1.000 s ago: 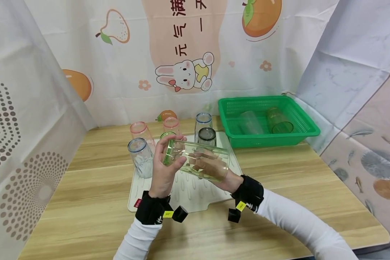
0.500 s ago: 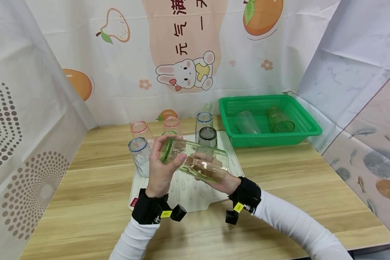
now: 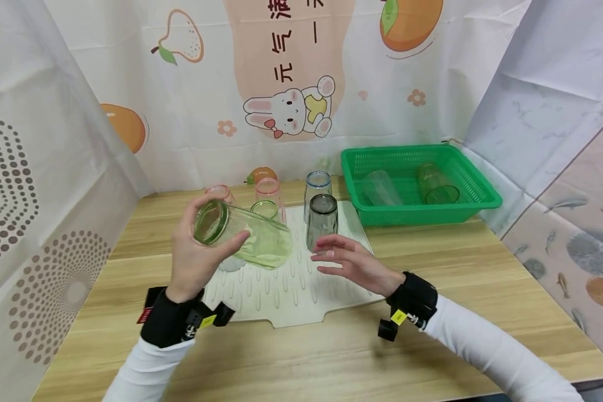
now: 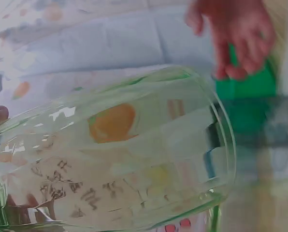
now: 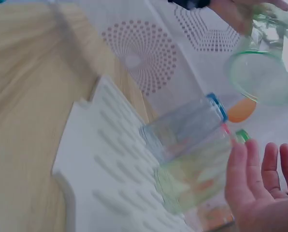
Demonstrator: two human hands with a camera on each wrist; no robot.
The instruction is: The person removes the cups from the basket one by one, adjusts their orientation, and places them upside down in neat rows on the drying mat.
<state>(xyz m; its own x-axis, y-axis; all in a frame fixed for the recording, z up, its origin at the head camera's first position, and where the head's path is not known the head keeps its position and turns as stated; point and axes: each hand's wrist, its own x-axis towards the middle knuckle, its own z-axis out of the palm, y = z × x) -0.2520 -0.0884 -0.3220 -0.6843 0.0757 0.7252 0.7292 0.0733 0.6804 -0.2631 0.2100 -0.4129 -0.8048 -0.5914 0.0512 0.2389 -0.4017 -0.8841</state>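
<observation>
My left hand (image 3: 193, 259) grips a pale green drinking glass (image 3: 261, 237) round its thick-bottomed end, tilted on its side with the mouth to the right. In the left wrist view the glass (image 4: 134, 154) fills most of the frame. My right hand (image 3: 354, 263) is apart from it, fingers loosely spread, holding nothing, just in front of a grey glass (image 3: 323, 223). Behind the held glass, a smaller green-topped glass (image 3: 264, 209) is partly covered. A blue-topped glass (image 5: 185, 128) at the mat's left shows in the right wrist view; from the head it is mostly hidden.
On the white ribbed mat (image 3: 301, 301) stand several glasses, among them a pink one (image 3: 268, 188) and a blue-rimmed one (image 3: 317, 187). A green basket (image 3: 422, 215) at the back right holds a clear glass (image 3: 383, 188) and an amber one (image 3: 437, 184), both lying down.
The right hand has let go of the green glass and drawn off to the right. My left hand has moved left with the glass, uncovering the grey glass.
</observation>
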